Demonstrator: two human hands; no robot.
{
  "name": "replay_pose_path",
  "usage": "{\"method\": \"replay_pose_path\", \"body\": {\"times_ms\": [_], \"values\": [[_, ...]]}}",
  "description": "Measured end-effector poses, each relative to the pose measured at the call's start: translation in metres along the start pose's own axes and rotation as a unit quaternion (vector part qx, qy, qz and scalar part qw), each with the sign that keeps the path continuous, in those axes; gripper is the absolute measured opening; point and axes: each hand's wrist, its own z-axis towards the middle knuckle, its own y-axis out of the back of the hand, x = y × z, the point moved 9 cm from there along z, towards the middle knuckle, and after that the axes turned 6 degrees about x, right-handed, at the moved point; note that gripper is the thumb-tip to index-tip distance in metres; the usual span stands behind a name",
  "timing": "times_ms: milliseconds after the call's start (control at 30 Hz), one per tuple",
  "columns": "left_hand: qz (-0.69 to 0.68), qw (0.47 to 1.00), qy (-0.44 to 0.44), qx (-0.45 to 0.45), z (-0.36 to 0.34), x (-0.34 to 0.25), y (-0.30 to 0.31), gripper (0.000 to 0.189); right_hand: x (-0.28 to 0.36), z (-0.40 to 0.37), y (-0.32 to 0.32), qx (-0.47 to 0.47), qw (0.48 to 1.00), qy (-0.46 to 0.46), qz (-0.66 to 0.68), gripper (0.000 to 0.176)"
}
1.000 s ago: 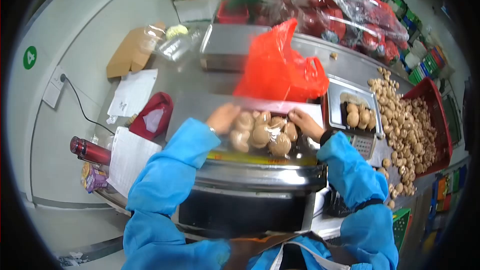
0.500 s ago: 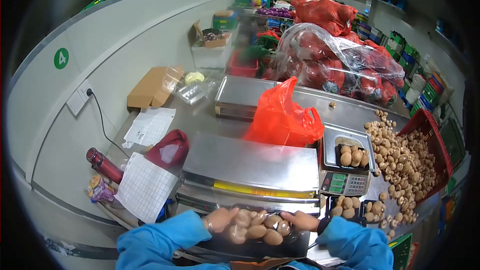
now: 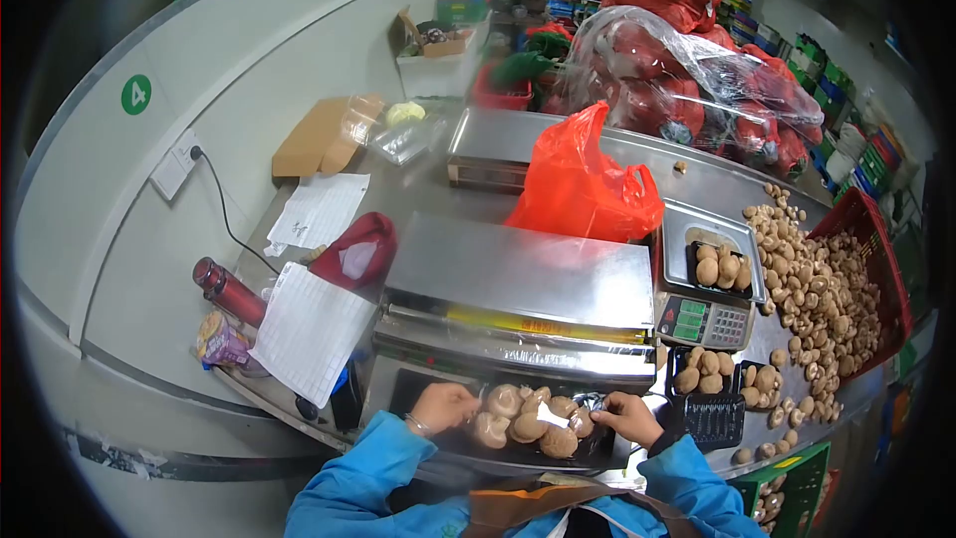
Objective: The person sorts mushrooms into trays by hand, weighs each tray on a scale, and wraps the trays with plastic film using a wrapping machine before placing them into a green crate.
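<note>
Directly before me lie several brown mushrooms (image 3: 525, 416) under shiny clear plastic film (image 3: 555, 415). Any tray beneath them is hard to make out against the dark plate (image 3: 413, 386) of the film wrapping machine (image 3: 518, 279). My left hand (image 3: 445, 406) is closed at the left end of the mushrooms, fingertips pinched on the film. At the right end my right hand (image 3: 629, 418) pinches the film between thumb and fingers. The machine's metal top and its yellow strip stand just beyond both hands.
On the right, a scale (image 3: 709, 284) bears a tray of mushrooms (image 3: 721, 267), with more black trays (image 3: 713, 421) in front. Loose mushrooms (image 3: 812, 279) spill from a red crate (image 3: 876, 259). A red bag (image 3: 583, 184) stands behind the machine; papers (image 3: 312, 329) and a flask (image 3: 229, 291) lie left.
The view has tilted, so the bench appears higher. Both hands have shifted on the film, and the mushrooms now rest over the dark plate, whose left part has come into sight.
</note>
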Motion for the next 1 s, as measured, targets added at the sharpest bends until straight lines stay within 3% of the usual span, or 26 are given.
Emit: {"method": "replay_pose_path", "body": {"times_ms": [33,67,100,133,200,233,300,333,367,467,533,567,633,667,700,733,767,800,833,867,900,933,967,1000], "values": [[0.037,0.997,-0.011,-0.070,-0.002,0.000,0.007,0.014,0.001,-0.006,0.005,-0.050,0.997,0.033,0.047,0.029],[0.101,0.984,-0.084,-0.122,-0.005,-0.012,0.012,0.012,-0.010,-0.008,0.007,-0.072,0.997,0.019,0.037,0.024],[0.165,0.960,-0.149,-0.170,-0.014,-0.022,0.013,0.010,-0.020,-0.007,0.008,-0.108,0.990,0.089,0.003,0.025],[0.166,0.948,-0.180,-0.202,-0.018,-0.030,0.012,0.010,0.009,-0.018,0.013,-0.131,0.984,0.119,-0.031,0.023],[0.154,0.936,-0.184,-0.259,-0.024,-0.029,0.006,0.011,-0.008,-0.018,0.007,-0.106,0.992,0.013,0.062,0.017],[0.129,0.925,-0.182,-0.308,-0.028,-0.029,0.007,0.012,-0.004,-0.018,0.008,-0.138,0.984,0.058,0.093,0.018],[0.026,0.911,-0.162,-0.377,-0.027,-0.015,0.013,0.018,-0.006,-0.023,-0.009,-0.153,0.932,-0.016,0.328,0.018],[-0.003,0.899,-0.152,-0.411,-0.036,-0.028,0.011,0.021,-0.010,-0.020,-0.013,-0.172,0.914,-0.035,0.366,0.018],[0.069,0.871,-0.167,-0.457,-0.025,-0.002,0.018,0.019,-0.017,-0.025,-0.017,-0.192,0.893,-0.057,0.404,0.018],[0.035,0.870,-0.125,-0.477,-0.031,0.001,0.022,0.016,-0.017,-0.032,-0.024,-0.190,0.856,-0.107,0.468,0.020],[0.255,0.791,-0.249,-0.498,-0.064,-0.062,0.007,0.013,-0.022,-0.035,-0.025,-0.171,0.858,-0.107,0.473,0.022],[0.256,0.792,-0.248,-0.496,-0.068,-0.061,0.012,0.013,-0.025,-0.036,-0.025,-0.151,0.860,-0.106,0.475,0.024],[0.449,0.791,-0.168,-0.379,-0.055,-0.054,0.005,0.011,-0.029,-0.030,0.000,-0.224,0.940,-0.044,0.255,0.024],[0.513,0.771,-0.153,-0.345,-0.048,-0.051,0.005,0.009,-0.018,-0.031,0.013,-0.269,0.961,0.005,0.059,0.022],[0.514,0.771,-0.153,-0.343,-0.043,-0.051,0.007,0.009,0.006,-0.034,0.017,-0.301,0.942,0.054,-0.138,0.021],[0.592,0.731,-0.128,-0.313,-0.032,-0.049,0.000,0.008,0.026,-0.036,0.011,-0.345,0.891,0.049,-0.290,0.018],[0.663,0.683,-0.106,-0.287,-0.021,-0.048,-0.008,0.008,0.031,-0.029,0.001,-0.316,0.873,-0.022,-0.371,0.018],[0.685,0.652,-0.141,-0.293,-0.016,-0.058,-0.018,0.007,0.034,-0.022,-0.007,-0.307,0.877,0.031,-0.370,0.016],[0.676,0.665,-0.163,-0.271,-0.006,-0.058,-0.024,0.008,0.036,-0.018,-0.019,-0.299,0.877,0.086,-0.367,0.016],[0.603,0.735,-0.165,-0.262,-0.001,-0.057,-0.020,0.010,0.022,-0.015,-0.021,-0.298,0.903,0.043,-0.305,0.018],[0.526,0.795,-0.171,-0.248,0.000,-0.057,-0.019,0.013,-0.021,0.008,-0.023,-0.271,0.946,0.168,0.062,0.019],[0.267,0.917,-0.236,-0.180,-0.002,-0.063,-0.027,0.018,0.009,0.001,-0.037,-0.146,0.937,0.156,0.275,0.017],[-0.012,0.958,-0.274,-0.081,-0.007,-0.068,-0.044,0.024,0.054,-0.014,-0.061,-0.008,0.872,0.135,0.471,0.016],[-0.004,0.959,-0.276,-0.068,-0.019,-0.074,-0.059,0.024,0.071,-0.026,-0.085,0.111,0.866,0.095,0.478,0.016]]}}
